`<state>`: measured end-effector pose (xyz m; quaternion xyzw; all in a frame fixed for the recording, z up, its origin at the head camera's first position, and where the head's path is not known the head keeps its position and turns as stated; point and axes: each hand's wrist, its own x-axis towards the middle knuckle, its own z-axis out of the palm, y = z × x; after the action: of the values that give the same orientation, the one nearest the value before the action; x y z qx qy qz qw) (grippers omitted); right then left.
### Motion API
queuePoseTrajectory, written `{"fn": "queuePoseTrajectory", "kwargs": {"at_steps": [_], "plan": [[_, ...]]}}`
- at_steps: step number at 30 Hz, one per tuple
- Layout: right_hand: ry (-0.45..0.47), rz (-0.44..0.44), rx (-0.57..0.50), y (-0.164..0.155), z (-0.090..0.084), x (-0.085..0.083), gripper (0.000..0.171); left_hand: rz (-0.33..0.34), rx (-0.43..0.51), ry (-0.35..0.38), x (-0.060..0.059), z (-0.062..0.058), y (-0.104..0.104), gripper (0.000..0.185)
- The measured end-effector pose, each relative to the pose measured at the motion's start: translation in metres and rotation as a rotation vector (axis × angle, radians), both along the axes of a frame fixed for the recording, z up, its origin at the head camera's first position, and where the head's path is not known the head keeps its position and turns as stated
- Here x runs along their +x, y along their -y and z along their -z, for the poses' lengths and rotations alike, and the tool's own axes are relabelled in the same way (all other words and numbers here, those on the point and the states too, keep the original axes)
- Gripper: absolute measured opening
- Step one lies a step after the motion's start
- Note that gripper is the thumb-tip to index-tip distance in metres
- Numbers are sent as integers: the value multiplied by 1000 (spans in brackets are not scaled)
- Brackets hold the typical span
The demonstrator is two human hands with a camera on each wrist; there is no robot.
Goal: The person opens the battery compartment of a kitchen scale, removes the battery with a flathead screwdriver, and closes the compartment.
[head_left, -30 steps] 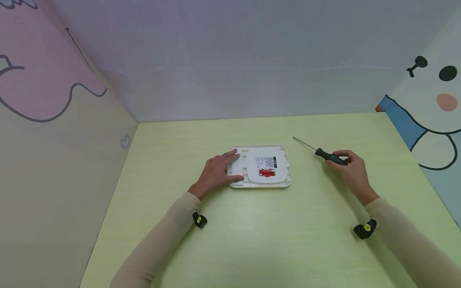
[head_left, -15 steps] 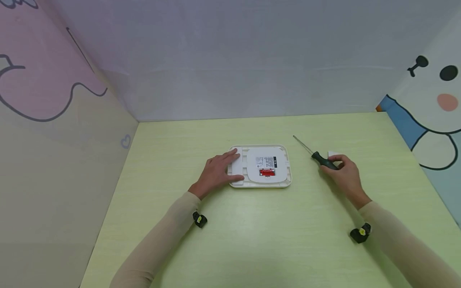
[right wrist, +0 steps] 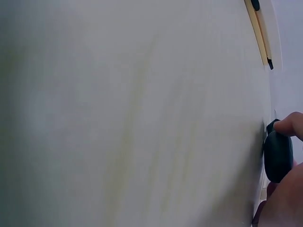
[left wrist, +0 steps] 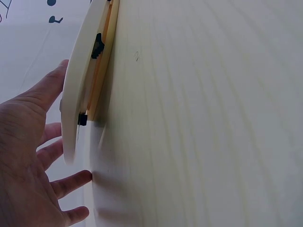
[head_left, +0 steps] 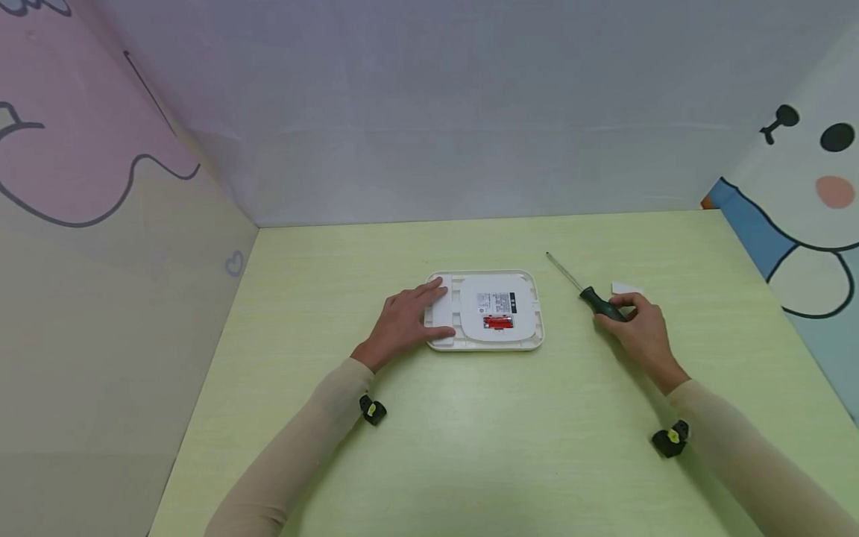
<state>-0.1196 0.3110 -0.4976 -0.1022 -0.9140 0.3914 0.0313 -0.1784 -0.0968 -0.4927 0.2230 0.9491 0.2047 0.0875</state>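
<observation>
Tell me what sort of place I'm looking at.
Probably a staged recording booth, not a workshop: a pale green table boxed in by cartoon-printed panels, holding only a white device, a screwdriver and the hands.

Soft, even light fills the head view, bright and without glare; the arms cast only faint shadows on the desk. Its edges bow slightly. Both wrist views are washed out and blurred up close.

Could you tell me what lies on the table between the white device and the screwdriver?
Nothing: in the head view, the strip of green table between the white device and the screwdriver held by the right hand is bare.
</observation>
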Motion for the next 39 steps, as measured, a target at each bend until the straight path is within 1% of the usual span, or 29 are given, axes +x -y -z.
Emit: {"fn": "queuePoseTrajectory", "kwargs": {"at_steps": [9,18,25,29,35,39], "plan": [[1,-14,14,-1,1,0,45,0,2,4,0,1,0,87],[-4,-43,25,6,0,3,45,4,8,0,0,3,0,87],[23,-35,26,10,0,2,49,9,11,-4,-1,3,1,87],[20,-39,31,11,-1,2,49,10,15,-7,-1,2,1,87],[-19,-61,31,8,-2,3,51,11,-4,-25,-1,2,0,86],[5,-46,-9,2,-7,2,55,22,-33,-57,-1,-2,-2,86]]}}
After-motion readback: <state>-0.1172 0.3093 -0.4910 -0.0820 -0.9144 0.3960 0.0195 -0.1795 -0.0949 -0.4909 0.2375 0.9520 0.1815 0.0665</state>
